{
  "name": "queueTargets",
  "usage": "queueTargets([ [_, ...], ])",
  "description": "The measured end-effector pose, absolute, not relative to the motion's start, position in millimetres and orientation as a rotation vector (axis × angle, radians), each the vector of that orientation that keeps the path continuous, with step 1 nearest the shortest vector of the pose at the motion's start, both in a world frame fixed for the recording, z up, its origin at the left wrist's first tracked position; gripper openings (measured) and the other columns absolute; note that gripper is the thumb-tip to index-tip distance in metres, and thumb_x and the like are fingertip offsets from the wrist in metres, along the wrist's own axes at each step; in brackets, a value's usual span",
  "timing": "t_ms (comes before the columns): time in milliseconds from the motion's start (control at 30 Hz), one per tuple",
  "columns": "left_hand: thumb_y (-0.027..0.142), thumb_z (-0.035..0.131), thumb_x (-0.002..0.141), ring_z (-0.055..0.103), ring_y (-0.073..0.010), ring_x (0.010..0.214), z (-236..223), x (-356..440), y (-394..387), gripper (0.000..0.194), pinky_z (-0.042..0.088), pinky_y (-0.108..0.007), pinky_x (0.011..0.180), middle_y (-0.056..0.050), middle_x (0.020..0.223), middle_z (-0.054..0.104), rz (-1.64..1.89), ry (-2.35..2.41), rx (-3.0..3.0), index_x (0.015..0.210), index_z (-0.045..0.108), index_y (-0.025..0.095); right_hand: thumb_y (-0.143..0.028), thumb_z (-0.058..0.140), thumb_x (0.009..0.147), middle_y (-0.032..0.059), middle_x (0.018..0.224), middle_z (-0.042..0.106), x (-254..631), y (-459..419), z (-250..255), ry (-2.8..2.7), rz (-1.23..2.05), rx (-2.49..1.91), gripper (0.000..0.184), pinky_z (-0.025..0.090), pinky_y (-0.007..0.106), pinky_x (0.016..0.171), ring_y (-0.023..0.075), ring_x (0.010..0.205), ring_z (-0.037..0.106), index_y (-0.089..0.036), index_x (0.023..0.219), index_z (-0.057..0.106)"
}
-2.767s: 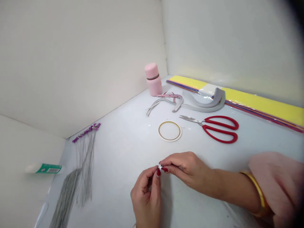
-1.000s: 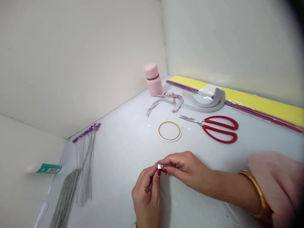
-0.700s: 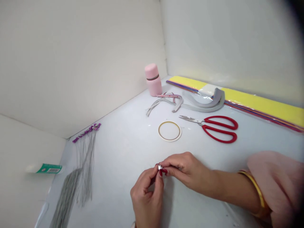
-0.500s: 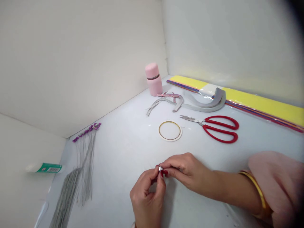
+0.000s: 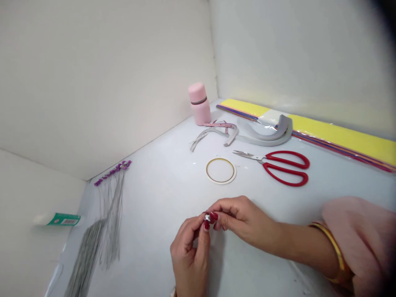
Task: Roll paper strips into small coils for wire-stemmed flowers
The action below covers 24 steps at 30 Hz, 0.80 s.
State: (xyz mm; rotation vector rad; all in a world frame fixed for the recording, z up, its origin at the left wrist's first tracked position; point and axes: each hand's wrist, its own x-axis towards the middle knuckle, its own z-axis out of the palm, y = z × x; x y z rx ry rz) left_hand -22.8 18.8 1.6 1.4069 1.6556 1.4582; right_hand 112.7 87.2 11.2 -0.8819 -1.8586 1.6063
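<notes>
Between my fingertips is a small shiny silver-white piece (image 5: 207,217), mostly covered, so its kind cannot be made out. My left hand (image 5: 192,247) pinches it from below left, thumb and forefinger closed. From the right, my right hand (image 5: 239,214) grips the same piece with thumb and fingertips. Both hands meet just above the white table, in front of a thin roll of white tape (image 5: 210,178) that lies flat. Scissors with red handles (image 5: 286,168) lie behind my right hand, blades pointing left.
At left lie purple-tipped wire stems (image 5: 113,173), a bundle of grey wires (image 5: 85,255) and a green-and-white tube (image 5: 63,219). Farther back are a pink bottle (image 5: 201,107), grey strips (image 5: 269,140), cut strip pieces (image 5: 212,131) and a yellow packet of coloured sheets (image 5: 340,134) along the wall.
My right thumb and fingertips have shifted slightly up and left around the small piece, and my left thumb has turned a little. Both hands keep their pinch.
</notes>
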Motion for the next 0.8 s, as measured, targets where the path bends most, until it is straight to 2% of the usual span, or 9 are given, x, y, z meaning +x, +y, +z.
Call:
queueTargets([
  [233,0.015,0.049,0.081,0.059,-0.016,0.082,2,-31,19,0.021,0.047,-0.026,0.07,-0.006,0.086,0.063,1.301,1.553,1.588,0.095,0.064,0.019,-0.036,0.055,0.078,0.001,0.063,0.058,111,90,9,-1.566,1.915,-0.879,0.025,0.042,0.021,0.056,0.0097,0.059,0.051,-0.012,0.074,0.06],
  [333,0.018,0.051,0.08,0.06,-0.0154,0.08,-1,-29,17,0.022,0.048,-0.025,0.07,-0.006,0.087,0.064,1.367,1.584,1.486,0.099,0.062,0.019,-0.035,0.056,0.077,0.0006,0.062,0.057,110,89,10,-1.513,1.949,-0.866,0.024,0.041,0.021,0.055,0.009,0.058,0.05,-0.012,0.074,0.06],
  [433,0.024,0.056,0.077,0.062,-0.0157,0.075,-4,-23,16,0.02,0.051,-0.025,0.068,-0.006,0.082,0.067,1.434,1.654,1.29,0.094,0.063,0.017,-0.031,0.054,0.079,0.0006,0.064,0.058,111,88,8,-1.579,1.863,-0.848,0.021,0.042,0.021,0.058,0.0095,0.061,0.051,-0.012,0.078,0.062],
  [567,0.025,0.057,0.076,0.064,-0.0163,0.071,-4,-20,14,0.014,0.052,-0.025,0.065,-0.007,0.079,0.069,1.416,1.691,1.312,0.084,0.065,0.017,-0.027,0.051,0.081,0.0017,0.07,0.062,112,88,7,-1.763,1.707,-0.854,0.018,0.044,0.021,0.059,0.0111,0.064,0.055,-0.014,0.084,0.062],
  [800,0.015,0.056,0.076,0.064,-0.0125,0.068,-7,-22,11,0.017,0.05,-0.022,0.066,-0.003,0.082,0.068,1.437,1.82,1.57,0.089,0.065,0.018,-0.016,0.044,0.085,0.0024,0.084,0.066,116,89,9,-2.196,1.019,-0.714,0.018,0.044,0.019,0.07,0.0105,0.076,0.059,-0.017,0.093,0.06],
])
